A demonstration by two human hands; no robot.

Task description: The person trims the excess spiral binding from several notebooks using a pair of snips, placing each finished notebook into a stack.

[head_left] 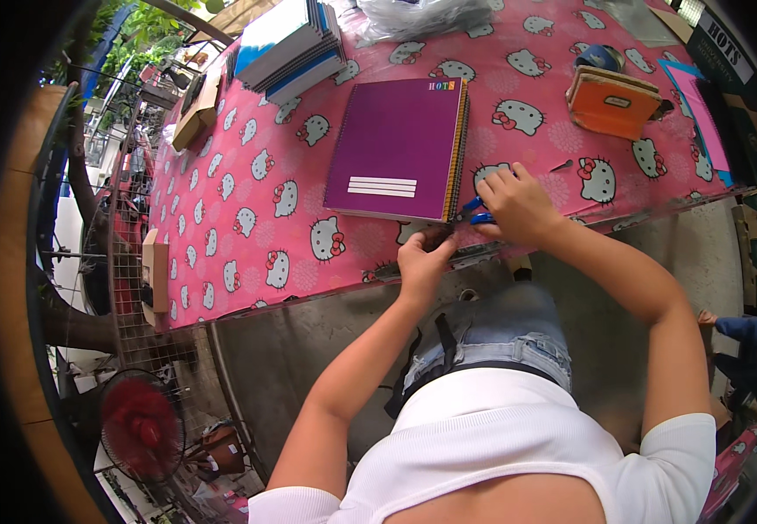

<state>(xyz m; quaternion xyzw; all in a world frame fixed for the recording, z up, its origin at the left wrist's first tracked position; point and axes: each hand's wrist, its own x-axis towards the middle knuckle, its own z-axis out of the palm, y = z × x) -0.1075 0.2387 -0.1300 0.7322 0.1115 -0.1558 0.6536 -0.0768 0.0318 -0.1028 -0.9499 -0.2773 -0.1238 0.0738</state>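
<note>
A purple spiral notebook (387, 148) lies on the pink tablecloth, its coil along the right side. At its lower right corner, my right hand (515, 205) is closed around small blue-handled pliers (478, 216); their dark jaws point at the coil's near end. Just below that corner is my left hand (424, 260), thumb and fingers pinched close to the jaws. What sits between those fingers is dark and too small to make out.
Stacked notebooks (291, 52) stand at the far left, near a clear plastic bag (418, 17). To the right are an orange wallet (612, 103), a blue roundish object (601, 58) and dark boxes (736, 70). The table's near edge (308, 297) runs before me; a red fan (142, 425) stands lower left.
</note>
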